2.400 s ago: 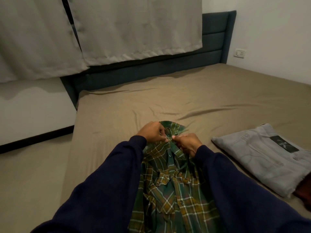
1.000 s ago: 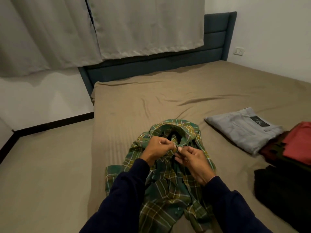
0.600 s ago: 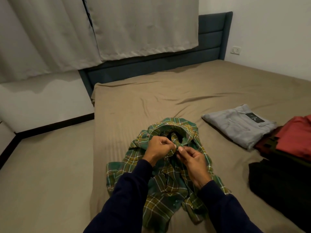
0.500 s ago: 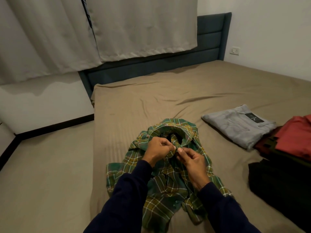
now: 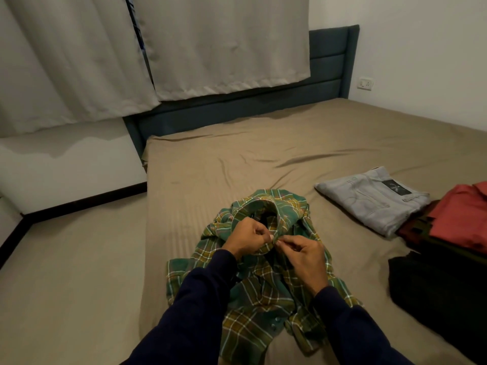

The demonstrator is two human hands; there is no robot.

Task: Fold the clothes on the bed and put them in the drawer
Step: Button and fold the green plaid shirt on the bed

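The plaid shirt (image 5: 263, 272) lies rumpled on the bed (image 5: 237, 154), not yet folded; the left hand (image 5: 249, 237) and right hand (image 5: 307, 255) each pinch its collar front, seemingly buttoning it; grey trousers (image 5: 369, 200) sit folded nearby; a red and dark pile (image 5: 453, 233) waits; no drawer shows.

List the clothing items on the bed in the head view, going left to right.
Green plaid shirt, pinched near the collar by both hands → folded grey garment → red garment atop a pile. The black garment's place in the order is unclear.
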